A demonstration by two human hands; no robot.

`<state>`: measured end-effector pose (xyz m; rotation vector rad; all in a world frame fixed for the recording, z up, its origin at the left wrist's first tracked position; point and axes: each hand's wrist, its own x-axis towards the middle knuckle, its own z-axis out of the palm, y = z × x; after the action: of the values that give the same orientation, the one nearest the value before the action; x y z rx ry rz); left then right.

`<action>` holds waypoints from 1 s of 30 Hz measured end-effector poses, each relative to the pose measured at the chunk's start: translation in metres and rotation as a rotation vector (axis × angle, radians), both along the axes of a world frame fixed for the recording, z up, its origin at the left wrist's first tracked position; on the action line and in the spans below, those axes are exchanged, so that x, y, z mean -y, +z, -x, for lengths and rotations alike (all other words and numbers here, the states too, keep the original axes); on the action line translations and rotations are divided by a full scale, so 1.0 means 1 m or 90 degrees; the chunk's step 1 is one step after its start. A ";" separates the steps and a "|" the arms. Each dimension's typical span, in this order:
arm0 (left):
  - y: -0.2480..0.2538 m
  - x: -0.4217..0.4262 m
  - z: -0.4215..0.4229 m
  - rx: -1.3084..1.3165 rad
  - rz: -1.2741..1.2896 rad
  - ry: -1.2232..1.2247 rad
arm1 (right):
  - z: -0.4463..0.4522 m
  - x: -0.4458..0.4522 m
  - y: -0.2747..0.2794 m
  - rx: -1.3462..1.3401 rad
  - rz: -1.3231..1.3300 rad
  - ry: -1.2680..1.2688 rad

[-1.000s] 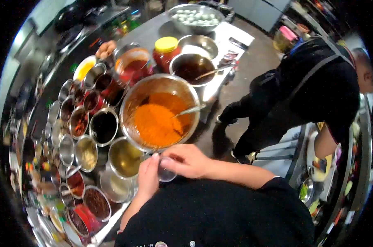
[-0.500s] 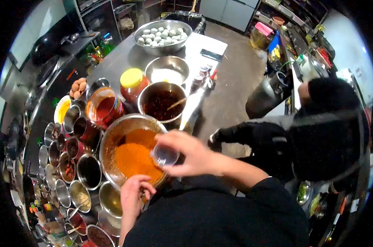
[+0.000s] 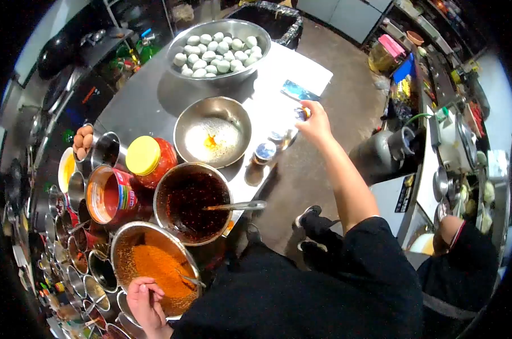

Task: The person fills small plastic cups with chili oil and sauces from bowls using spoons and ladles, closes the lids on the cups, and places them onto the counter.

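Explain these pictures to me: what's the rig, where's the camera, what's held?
No robot here: these are a person's bare hands, seen by one head-worn camera looking forward and down. The wide lens bends the edges. On the metal table lie a bowl of pale eggs, a yellow-lidded jar, dark sauce and orange powder in bowls. The left hand, seemingly empty, is over the powder bowl's near side. The right hand is at a small container; whether it grips it, I can't tell. The black sleeve far right is someone else's.
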<state>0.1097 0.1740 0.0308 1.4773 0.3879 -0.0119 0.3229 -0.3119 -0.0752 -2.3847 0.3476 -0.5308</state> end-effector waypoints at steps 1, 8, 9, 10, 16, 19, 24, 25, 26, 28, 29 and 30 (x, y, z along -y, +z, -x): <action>0.002 0.006 -0.004 0.000 -0.022 0.001 | -0.007 0.006 -0.008 -0.015 0.020 -0.002; 0.001 0.021 -0.025 -0.026 -0.053 0.031 | -0.024 0.022 -0.035 -0.157 -0.001 0.028; 0.001 0.021 -0.027 -0.028 -0.059 0.014 | -0.028 0.027 -0.040 -0.160 -0.001 0.032; 0.002 0.022 -0.029 -0.030 -0.064 -0.002 | -0.033 0.032 -0.045 -0.073 0.079 0.011; 0.007 0.036 -0.036 -0.053 -0.099 0.061 | -0.108 0.004 -0.017 -0.066 0.029 0.050; 0.007 0.034 -0.033 -0.040 -0.102 0.058 | -0.147 -0.010 -0.026 -0.205 0.179 -0.012; 0.004 0.020 -0.021 -0.068 -0.134 0.089 | -0.178 0.001 -0.062 -0.390 0.237 0.017; 0.004 0.019 -0.019 -0.075 -0.122 0.084 | -0.180 0.003 -0.066 -0.376 0.240 0.005; 0.005 0.019 -0.018 -0.083 -0.109 0.077 | -0.183 0.006 -0.068 -0.377 0.241 0.011; 0.005 0.020 -0.018 -0.083 -0.100 0.093 | -0.184 0.014 -0.064 -0.356 0.235 0.051; 0.005 0.021 -0.018 -0.081 -0.093 0.105 | -0.185 0.022 -0.074 -0.309 0.229 0.055; 0.005 0.021 -0.020 -0.078 -0.085 0.116 | -0.184 0.020 -0.069 -0.309 0.231 0.056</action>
<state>0.1292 0.1525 0.0362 1.5722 0.6314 0.0697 0.5066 -0.3321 -0.1437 -2.8562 0.3771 0.0437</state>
